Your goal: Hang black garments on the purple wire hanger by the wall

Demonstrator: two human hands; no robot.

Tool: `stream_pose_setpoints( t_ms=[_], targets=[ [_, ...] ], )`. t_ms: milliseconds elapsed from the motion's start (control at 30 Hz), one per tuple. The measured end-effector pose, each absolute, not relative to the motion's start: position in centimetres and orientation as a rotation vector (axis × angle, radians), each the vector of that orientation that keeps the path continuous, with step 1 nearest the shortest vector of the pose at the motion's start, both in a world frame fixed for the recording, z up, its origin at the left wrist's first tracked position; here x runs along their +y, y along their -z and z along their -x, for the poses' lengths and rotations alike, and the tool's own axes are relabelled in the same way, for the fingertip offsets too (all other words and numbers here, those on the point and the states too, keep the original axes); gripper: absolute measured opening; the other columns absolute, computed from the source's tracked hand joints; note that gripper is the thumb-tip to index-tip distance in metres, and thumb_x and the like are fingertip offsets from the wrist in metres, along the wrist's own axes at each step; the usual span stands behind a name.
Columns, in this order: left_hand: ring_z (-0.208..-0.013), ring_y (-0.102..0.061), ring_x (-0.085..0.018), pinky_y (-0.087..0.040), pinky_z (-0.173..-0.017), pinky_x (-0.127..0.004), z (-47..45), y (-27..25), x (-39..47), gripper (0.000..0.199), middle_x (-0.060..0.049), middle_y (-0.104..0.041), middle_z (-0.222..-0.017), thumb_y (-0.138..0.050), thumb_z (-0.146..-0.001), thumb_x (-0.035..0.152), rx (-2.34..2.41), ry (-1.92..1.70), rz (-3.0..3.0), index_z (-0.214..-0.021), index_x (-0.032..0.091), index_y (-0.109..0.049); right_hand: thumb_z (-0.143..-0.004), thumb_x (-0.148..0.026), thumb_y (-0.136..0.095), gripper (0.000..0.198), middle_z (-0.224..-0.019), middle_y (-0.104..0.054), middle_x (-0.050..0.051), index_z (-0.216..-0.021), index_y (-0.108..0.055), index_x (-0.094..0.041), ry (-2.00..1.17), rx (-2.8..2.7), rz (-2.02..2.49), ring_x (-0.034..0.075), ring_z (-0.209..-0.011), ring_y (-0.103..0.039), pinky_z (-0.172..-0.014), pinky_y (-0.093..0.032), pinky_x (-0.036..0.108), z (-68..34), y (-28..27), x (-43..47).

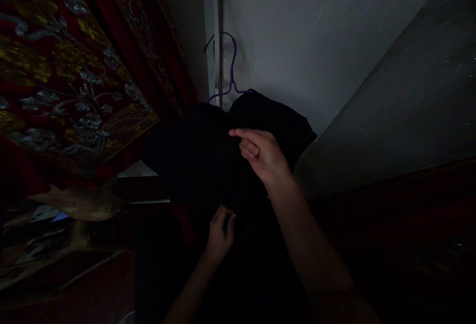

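Observation:
A very dark garment (186, 150), which looks like a shirt, hangs on a purple hanger (232, 74). My right hand (262, 153) is at the upper front of the shirt, thumb and index finger pinched together at the cloth and the other fingers curled. Lower down, my left hand (222, 230) has its fingers and thumb bent towards each other against the front of the shirt. The cloth between the fingertips of both hands is almost lost in the dark.
Red cloth with gold and silver embroidery (85, 66) hangs at the left. Behind the hanger are a pale upright frame (217, 17) and a grey wall (316, 31). A wooden piece of furniture (82, 202) stands at lower left above a reddish floor (100, 284).

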State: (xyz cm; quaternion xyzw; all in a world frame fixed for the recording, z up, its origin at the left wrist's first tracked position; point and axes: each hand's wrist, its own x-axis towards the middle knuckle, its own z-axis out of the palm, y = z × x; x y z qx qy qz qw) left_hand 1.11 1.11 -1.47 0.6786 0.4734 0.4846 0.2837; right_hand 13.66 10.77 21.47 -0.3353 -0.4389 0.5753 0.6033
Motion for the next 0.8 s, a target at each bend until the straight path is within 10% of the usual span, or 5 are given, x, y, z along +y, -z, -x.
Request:
stream_pose_setpoints(
  t_ms=[200, 433, 800],
  targets=[
    [-0.083, -0.066, -0.019, -0.051, -0.076, -0.03, 0.8, -2.1, 4.2, 0.013, -0.005, -0.067, -0.086, -0.057, -0.098, 0.025, 1.147, -1.221, -1.921, -0.089, 0.02, -0.065, -0.078, -0.032, -0.071, 0.017, -0.041, -0.038, -0.01, -0.076, -0.075, -0.016, -1.206, -1.077, 0.788, 0.004, -0.039, -0.029, -0.042, -0.019, 0.023, -12.2, -22.3, 10.5],
    [-0.089, -0.066, -0.015, -0.053, -0.084, -0.029, 2.3, -17.2, 8.9, 0.035, -0.004, -0.07, -0.104, -0.057, -0.1, 0.021, 0.983, -1.806, -2.127, -0.134, 0.024, -0.061, -0.083, -0.032, -0.066, 0.017, -0.046, -0.047, -0.008, -0.077, -0.072, -0.017, -1.051, -1.211, 0.825, 0.006, -0.04, -0.039, -0.042, -0.028, 0.021, -12.3, -21.8, 8.6],
    [-0.08, -0.067, -0.015, -0.049, -0.075, -0.025, 1.2, -23.4, 10.1, 0.01, -0.003, -0.072, -0.088, -0.058, -0.098, 0.019, 0.96, -1.778, -2.362, -0.096, 0.017, -0.069, -0.081, -0.031, -0.063, 0.016, -0.053, -0.051, -0.006, -0.073, -0.064, -0.018, -0.824, -1.33, 0.983, 0.007, -0.043, -0.041, -0.044, -0.026, 0.022, -13.1, -19.1, 10.9]
  ],
)
